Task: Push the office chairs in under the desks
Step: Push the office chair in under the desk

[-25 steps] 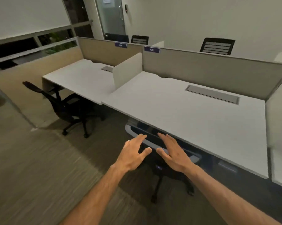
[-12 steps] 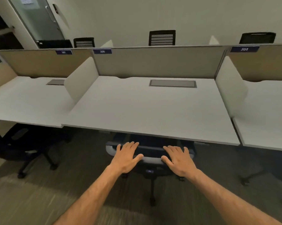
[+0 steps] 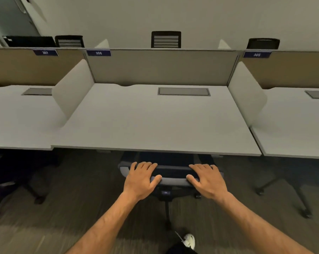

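A dark office chair (image 3: 173, 176) with a grey-rimmed backrest stands in front of the white middle desk (image 3: 155, 123), labelled 306; its seat is tucked under the desk's front edge. My left hand (image 3: 141, 178) lies on the left part of the backrest's top rim, fingers over it and thumb at the near side. My right hand (image 3: 207, 179) holds the right part of the rim the same way. The chair's base and one caster show below, near my white shoe (image 3: 189, 241).
A dark chair (image 3: 6, 182) stands partly out from the left desk (image 3: 17, 125), labelled 307. Another chair's legs (image 3: 290, 197) show below the right desk (image 3: 298, 131), labelled 305. Side dividers separate the desks. Several chair backs rise beyond the rear partition. Carpet covers the floor.
The view has swung to face the middle desk squarely. Both hands went from hovering above the backrest to resting on its rim, and the chair sits further under the desk.
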`<state>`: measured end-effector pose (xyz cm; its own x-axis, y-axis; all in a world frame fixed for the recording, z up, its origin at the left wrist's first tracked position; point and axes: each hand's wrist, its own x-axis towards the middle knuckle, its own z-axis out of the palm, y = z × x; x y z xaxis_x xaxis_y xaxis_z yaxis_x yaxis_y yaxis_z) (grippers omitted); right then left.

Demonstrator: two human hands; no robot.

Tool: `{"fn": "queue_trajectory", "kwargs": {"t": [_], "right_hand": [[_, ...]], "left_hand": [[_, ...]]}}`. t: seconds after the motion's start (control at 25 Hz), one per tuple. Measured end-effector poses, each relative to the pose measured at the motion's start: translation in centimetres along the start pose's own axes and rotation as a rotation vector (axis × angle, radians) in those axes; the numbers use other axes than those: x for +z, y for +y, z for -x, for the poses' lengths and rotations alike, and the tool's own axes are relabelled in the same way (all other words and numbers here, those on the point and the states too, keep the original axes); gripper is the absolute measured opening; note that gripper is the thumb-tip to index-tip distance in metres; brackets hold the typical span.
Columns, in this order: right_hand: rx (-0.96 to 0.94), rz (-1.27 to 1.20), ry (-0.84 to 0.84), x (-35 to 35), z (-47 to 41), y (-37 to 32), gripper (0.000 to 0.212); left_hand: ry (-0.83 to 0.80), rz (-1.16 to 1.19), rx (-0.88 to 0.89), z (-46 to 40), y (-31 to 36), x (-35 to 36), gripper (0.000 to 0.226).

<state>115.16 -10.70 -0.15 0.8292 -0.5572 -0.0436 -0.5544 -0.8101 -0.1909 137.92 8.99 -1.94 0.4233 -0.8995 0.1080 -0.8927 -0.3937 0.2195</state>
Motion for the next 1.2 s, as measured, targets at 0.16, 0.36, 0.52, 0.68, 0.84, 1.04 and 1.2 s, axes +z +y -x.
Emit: {"fn": "queue_trajectory", "kwargs": {"t": [0.16,0.36,0.52,0.68,0.84,1.04,1.2], "right_hand": [[0.010,0.013,0.030,0.5,0.0,-0.1,0.070],[0.015,-0.014,0.101,1.0,-0.1,-0.4,0.069],[0.025,0.001,0.127,0.7,-0.9,-0.6,0.068],[0.028,-0.006,0.119,0.6,-1.9,-0.3,0.068],[0.043,0.005,0.112,0.3,-4.1,-0.4,0.068],[0.057,-0.015,0.116,0.1,-6.8,0.0,0.070],[0.065,-0.031,0.123,0.0,-8.9,0.8,0.068]], "left_hand": [[0.010,-0.015,0.020,-0.1,0.0,0.1,0.068],[0.026,-0.004,0.045,-0.1,-0.6,-0.1,0.069],[0.039,-0.028,0.046,-1.1,-0.9,-0.4,0.067],[0.041,-0.029,0.047,-2.2,-1.3,-0.1,0.067],[0.039,-0.022,0.036,-4.2,-2.1,-0.3,0.068],[0.046,-0.020,0.030,-7.0,-3.3,-0.1,0.065],[0.077,-0.014,0.026,-9.3,-3.8,0.2,0.062]]}}
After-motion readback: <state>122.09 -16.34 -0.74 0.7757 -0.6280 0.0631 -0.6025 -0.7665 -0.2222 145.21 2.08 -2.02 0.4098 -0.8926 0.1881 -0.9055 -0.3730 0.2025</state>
